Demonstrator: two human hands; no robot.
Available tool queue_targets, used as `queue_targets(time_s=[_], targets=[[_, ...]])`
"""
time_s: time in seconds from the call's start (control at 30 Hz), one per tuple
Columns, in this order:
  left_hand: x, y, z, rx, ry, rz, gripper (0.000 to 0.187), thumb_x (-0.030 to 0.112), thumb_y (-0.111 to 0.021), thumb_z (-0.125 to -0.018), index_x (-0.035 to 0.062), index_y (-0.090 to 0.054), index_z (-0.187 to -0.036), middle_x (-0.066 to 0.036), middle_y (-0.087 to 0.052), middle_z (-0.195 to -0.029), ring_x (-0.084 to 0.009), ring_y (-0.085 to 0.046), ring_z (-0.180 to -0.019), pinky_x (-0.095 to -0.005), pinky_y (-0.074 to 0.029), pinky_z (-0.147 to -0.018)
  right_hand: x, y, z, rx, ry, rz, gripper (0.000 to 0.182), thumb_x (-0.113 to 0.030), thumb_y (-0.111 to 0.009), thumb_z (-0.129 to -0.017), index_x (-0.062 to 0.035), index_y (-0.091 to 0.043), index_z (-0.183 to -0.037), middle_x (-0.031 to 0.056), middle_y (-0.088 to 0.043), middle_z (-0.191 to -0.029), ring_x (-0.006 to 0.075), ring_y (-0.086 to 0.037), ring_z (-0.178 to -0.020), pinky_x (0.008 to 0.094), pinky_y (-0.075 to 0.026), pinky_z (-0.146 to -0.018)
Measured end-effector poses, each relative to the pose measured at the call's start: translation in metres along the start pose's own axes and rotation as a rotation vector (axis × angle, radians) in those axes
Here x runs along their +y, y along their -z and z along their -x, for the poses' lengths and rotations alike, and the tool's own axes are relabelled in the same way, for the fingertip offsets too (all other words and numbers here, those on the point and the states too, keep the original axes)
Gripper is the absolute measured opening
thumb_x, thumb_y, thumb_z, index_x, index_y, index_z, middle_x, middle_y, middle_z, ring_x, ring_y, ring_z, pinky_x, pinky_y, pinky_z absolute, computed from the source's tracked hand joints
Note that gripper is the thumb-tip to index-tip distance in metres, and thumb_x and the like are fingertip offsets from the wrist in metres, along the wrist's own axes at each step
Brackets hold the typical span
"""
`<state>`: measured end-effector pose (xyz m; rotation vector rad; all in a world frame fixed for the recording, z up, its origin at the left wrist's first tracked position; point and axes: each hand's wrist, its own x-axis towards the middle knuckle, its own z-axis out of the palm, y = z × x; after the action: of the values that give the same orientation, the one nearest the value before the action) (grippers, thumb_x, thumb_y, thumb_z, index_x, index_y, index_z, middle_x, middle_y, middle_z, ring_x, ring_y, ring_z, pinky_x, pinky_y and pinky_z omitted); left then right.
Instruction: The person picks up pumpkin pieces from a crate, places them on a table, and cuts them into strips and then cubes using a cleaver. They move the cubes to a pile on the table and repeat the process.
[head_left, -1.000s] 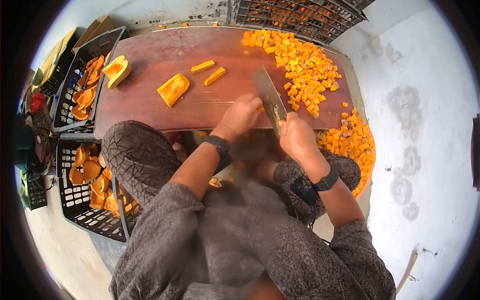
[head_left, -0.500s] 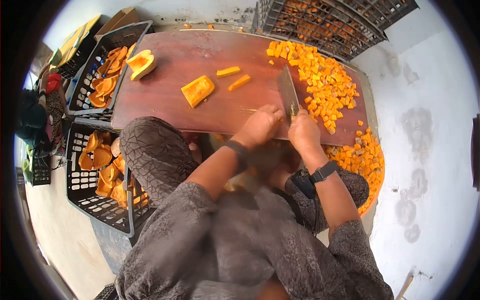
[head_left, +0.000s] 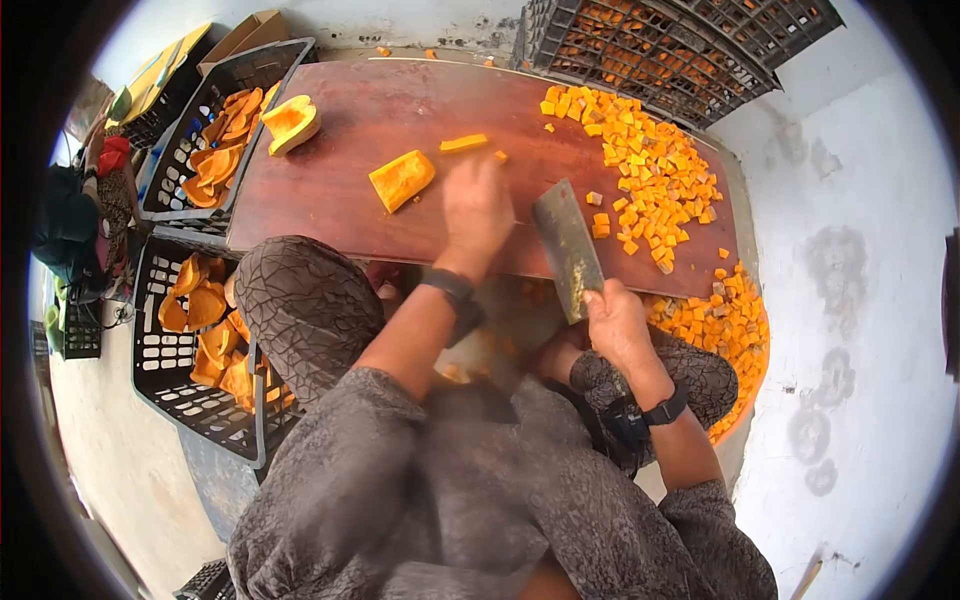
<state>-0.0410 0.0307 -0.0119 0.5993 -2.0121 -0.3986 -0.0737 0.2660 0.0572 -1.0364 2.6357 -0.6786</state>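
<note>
My right hand point(head_left: 617, 318) is wrapped round the handle of a cleaver point(head_left: 568, 245), whose broad blade points up and left over the front edge of the red-brown board point(head_left: 330, 200). Blurred by motion, my left hand point(head_left: 477, 205) is over the middle of the board, beside a small orange strip point(head_left: 501, 156) that it partly hides. Just behind lies another pumpkin strip point(head_left: 463, 143). To the left are a thick pumpkin piece point(head_left: 402, 180) and a hollowed pumpkin half point(head_left: 291, 125). Many pumpkin cubes point(head_left: 655, 165) cover the board's right end.
Black crates point(head_left: 185, 385) of pumpkin pieces stand at the left, and stacked black crates point(head_left: 650, 50) at the back right. More cubes point(head_left: 725, 310) fill a round orange container below the board's right end. A person point(head_left: 75, 225) is at the far left.
My left hand has moved left and away from me, toward the strips. The cleaver has come down and left, its blade now tilted. A few cubes now lie left of the pile.
</note>
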Motion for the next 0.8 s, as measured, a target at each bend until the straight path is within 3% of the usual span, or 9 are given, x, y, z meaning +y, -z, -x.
queue_targets(time_s=[0.1, 0.17, 0.37, 0.43, 0.63, 0.77, 0.8], targets=[[-0.024, -0.005, -0.008, -0.018, 0.043, -0.106, 0.028, 0.008, -0.064, -0.074, 0.0071, -0.06, -0.102, -0.014, -0.06, -0.102, -0.0341, -0.056, -0.092, -0.0438, -0.045, -0.081, 0.013, -0.004, 0.001, 0.003, 0.019, 0.033, 0.024, -0.021, -0.055, -0.091, 0.0032, -0.053, -0.087, 0.0293, -0.06, -0.078, 0.0473, -0.059, -0.077, 0.0529, -0.045, -0.069], [-0.038, -0.011, -0.004, -0.341, 0.155, -0.182, 0.034, 0.008, -0.066, -0.077, 0.0091, -0.062, -0.111, -0.012, -0.061, -0.108, -0.035, -0.055, -0.1, -0.0448, -0.045, -0.088, 0.018, 0.0, -0.005, 0.01, -0.021, 0.082, 0.024, -0.021, -0.055, -0.091, 0.0027, -0.054, -0.087, 0.0289, -0.061, -0.078, 0.0471, -0.06, -0.077, 0.0533, -0.046, -0.069], [-0.03, -0.023, 0.008, -0.351, 0.026, -0.011, 0.023, 0.004, -0.064, -0.076, 0.0079, -0.066, -0.098, -0.014, -0.061, -0.093, -0.0356, -0.057, -0.092, -0.0435, -0.049, -0.081, 0.037, 0.016, -0.032, 0.154, -0.139, 0.163, 0.022, -0.02, -0.056, -0.089, 0.002, -0.054, -0.088, 0.0283, -0.062, -0.078, 0.0473, -0.061, -0.079, 0.0528, -0.048, -0.07], [-0.014, -0.022, 0.017, -0.501, -0.133, 0.175, 0.021, 0.005, -0.064, -0.076, 0.008, -0.066, -0.097, -0.014, -0.061, -0.088, -0.0353, -0.057, -0.09, -0.044, -0.049, -0.08, 0.038, 0.022, -0.038, 0.227, -0.148, 0.092, 0.024, -0.018, -0.058, -0.09, 0.0054, -0.053, -0.087, 0.0321, -0.059, -0.079, 0.0507, -0.058, -0.081, 0.0508, -0.047, -0.069], [0.03, -0.01, 0.035, -0.62, -0.221, 0.301, 0.017, 0.009, -0.064, -0.079, 0.0075, -0.065, -0.096, -0.014, -0.06, -0.087, -0.0353, -0.059, -0.087, -0.0439, -0.05, -0.076, 0.016, 0.031, -0.027, 0.181, -0.112, 0.075, 0.024, -0.019, -0.058, -0.091, 0.0041, -0.052, -0.087, 0.0304, -0.06, -0.079, 0.0502, -0.058, -0.08, 0.0508, -0.047, -0.069], [0.038, -0.01, 0.041, -0.609, -0.206, 0.363, 0.015, 0.01, -0.065, -0.079, 0.0068, -0.064, -0.094, -0.014, -0.059, -0.086, -0.0353, -0.059, -0.087, -0.0439, -0.05, -0.075, 0.007, 0.029, -0.016, 0.09, -0.095, 0.13, 0.023, -0.019, -0.056, -0.092, 0.0028, -0.05, -0.089, 0.0291, -0.06, -0.077, 0.0493, -0.058, -0.08, 0.0525, -0.046, -0.068], [0.039, -0.011, 0.042, -0.574, -0.232, 0.369, 0.011, 0.01, -0.064, -0.078, 0.0065, -0.062, -0.088, -0.014, -0.058, -0.084, -0.0347, -0.059, -0.083, -0.0433, -0.05, -0.073, 0.005, 0.03, -0.013, 0.09, -0.097, 0.13, 0.023, -0.019, -0.056, -0.092, 0.0028, -0.05, -0.089, 0.0291, -0.06, -0.077, 0.0493, -0.058, -0.08, 0.0525, -0.046, -0.068]])
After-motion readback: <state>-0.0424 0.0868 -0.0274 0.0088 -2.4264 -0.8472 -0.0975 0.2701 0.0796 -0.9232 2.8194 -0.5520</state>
